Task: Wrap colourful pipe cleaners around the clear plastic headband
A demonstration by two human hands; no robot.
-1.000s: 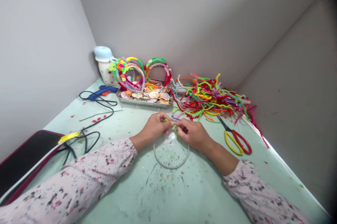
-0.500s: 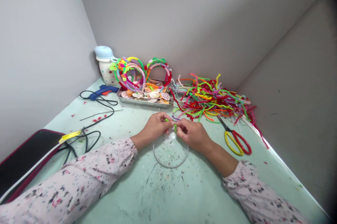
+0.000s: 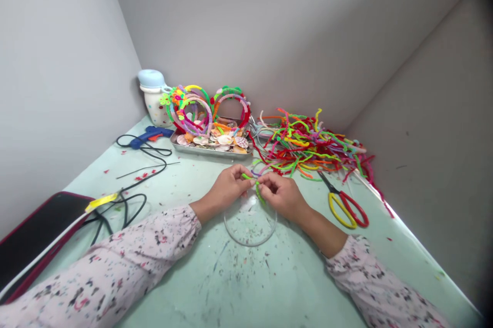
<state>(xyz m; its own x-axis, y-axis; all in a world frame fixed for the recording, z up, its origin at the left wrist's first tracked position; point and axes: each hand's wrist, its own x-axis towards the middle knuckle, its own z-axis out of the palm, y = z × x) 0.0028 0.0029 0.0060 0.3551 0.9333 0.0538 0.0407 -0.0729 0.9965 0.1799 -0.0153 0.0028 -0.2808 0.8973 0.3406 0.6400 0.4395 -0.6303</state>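
Observation:
Between the fingertips of both hands is a green pipe cleaner (image 3: 260, 194), bent, with one end hanging down toward the ring. My left hand (image 3: 230, 184) pinches its left part. My right hand (image 3: 280, 192) is closed on it close by, the fingertips of the two hands almost touching. Just below the hands a clear plastic ring (image 3: 251, 244) lies on the pale green table; its far side is hidden by the hands. Whether the pipe cleaner touches the ring I cannot tell.
Scissors (image 3: 347, 208) with red and yellow handles lie right of my hands. Behind are a pile of coloured pipe cleaners (image 3: 308, 143) and a metal tray (image 3: 208, 152) holding shells and wrapped hoops. A blue glue gun (image 3: 148, 136), cup (image 3: 153, 97) and black tablet-like object (image 3: 42, 230) are left.
The green pipe cleaner shows more of its length now, its lower end reaching further down beside my right fingers. Both hands have stayed almost in place.

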